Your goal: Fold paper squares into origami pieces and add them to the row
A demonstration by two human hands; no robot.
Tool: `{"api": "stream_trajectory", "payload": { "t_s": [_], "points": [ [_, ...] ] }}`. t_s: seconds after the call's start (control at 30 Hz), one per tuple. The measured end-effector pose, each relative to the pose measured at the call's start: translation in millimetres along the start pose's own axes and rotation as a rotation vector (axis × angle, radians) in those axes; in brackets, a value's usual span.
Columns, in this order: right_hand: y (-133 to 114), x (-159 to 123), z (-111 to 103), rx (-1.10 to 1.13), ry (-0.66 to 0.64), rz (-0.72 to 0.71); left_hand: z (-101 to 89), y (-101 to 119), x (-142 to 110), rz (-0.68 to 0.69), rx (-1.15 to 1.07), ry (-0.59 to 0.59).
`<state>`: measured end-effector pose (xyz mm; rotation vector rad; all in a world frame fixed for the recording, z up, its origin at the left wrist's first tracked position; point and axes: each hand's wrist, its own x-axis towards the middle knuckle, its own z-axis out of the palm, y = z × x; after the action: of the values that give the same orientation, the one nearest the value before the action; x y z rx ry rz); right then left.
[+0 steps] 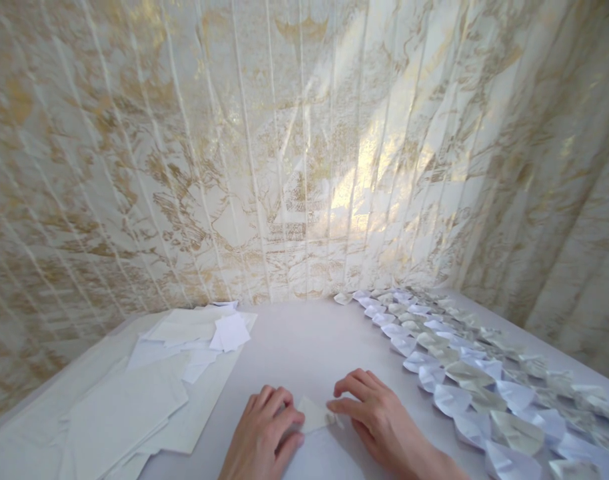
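A small piece of white paper (312, 415) lies on the table in front of me, its right corner slightly curled up. My left hand (267, 430) rests at the paper's left edge, with the index finger and thumb closed on it. On the other side, my right hand (377, 417) hovers low with its fingers bent and apart. Its index fingertip is at the paper's upper right corner, and I see nothing held in it. The right thumb is partly hidden under the hand.
Sheets of white paper (124, 407) lie in loose stacks on the left, with small cut squares (230, 332) on top. Along the right stand rows of several folded paper pieces (452, 398), white and greyish. A patterned curtain (224, 167) hangs behind the pale table (289, 340).
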<state>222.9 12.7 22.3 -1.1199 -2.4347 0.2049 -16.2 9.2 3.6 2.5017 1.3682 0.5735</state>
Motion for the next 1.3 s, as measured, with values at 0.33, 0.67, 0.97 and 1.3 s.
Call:
{"api": "stream_trajectory", "payload": {
  "t_s": [0.33, 0.67, 0.97, 1.3],
  "points": [
    [-28.4, 24.0, 36.3, -0.146, -0.133, 0.074, 13.1, -12.3, -0.8, 0.157, 0.144, 0.096],
    [-23.8, 24.5, 41.5, -0.214, -0.06, 0.017, 17.8, -13.1, 0.8, 0.217, 0.281, 0.143],
    [-26.2, 32.9, 34.0, -0.232, 0.011, 0.009, 21.3, 9.2, 3.1, -0.165, -0.524, 0.222],
    [-26.9, 15.6, 23.1, 0.355, 0.08, 0.163, 48.5, 23.5, 6.1, -0.283, -1.165, 0.209]
  ]
}}
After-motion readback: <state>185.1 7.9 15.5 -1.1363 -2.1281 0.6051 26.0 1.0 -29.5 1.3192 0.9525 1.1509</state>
